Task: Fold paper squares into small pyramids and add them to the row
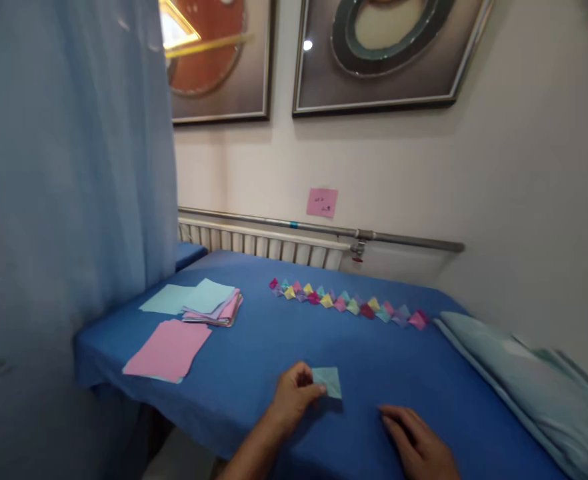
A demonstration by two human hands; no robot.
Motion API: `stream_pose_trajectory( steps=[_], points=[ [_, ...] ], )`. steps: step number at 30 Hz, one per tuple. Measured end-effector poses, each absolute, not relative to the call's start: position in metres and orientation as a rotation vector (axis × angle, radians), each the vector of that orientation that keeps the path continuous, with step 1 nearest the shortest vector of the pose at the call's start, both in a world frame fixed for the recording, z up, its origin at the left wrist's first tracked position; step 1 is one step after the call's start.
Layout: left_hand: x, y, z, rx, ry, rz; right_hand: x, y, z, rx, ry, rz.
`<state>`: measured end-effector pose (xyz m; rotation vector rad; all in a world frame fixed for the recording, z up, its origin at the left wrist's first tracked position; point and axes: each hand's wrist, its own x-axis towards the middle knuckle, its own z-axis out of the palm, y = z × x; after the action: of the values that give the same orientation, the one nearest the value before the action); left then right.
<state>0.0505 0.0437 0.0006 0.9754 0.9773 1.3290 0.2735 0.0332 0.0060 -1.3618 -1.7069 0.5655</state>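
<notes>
A blue curtain (74,167) hangs at the far left. Beside it, on the blue cloth (254,340) covering the table, pink sheets (167,350) lie near, with a light-blue edge showing beneath, and a pale blue sheet (164,299) lies farther back. Just right of these sits a stack of coloured paper (214,303), its layers unevenly squared. Against the far wall runs a white radiator (274,249).

Near the middle, the left hand (293,397) pinches the left edge of a small light-blue paper square (327,382) between thumb and fingers; the square is close over the cloth (whether it touches, I cannot tell). Farther back, a zigzag row of small coloured paper pieces (354,305) stretches rightward, a magenta piece at either end.

To the right of the square, the right hand (418,440) is near the cloth, fingers bent, thumb and forefinger close together; whether their tips meet, I cannot tell. At the far right lies a folded pale green cloth (529,387).
</notes>
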Motion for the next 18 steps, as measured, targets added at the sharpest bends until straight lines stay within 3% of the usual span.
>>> stream_pose_trajectory(
  steps=[11,18],
  points=[
    [0.050,0.031,-0.002,0.977,0.903,1.260,0.209,0.017,0.035,-1.235,-1.481,1.210],
    [0.052,0.026,-0.003,0.985,0.883,1.190,0.199,0.017,0.029,-1.202,-1.448,1.201]
  ],
)
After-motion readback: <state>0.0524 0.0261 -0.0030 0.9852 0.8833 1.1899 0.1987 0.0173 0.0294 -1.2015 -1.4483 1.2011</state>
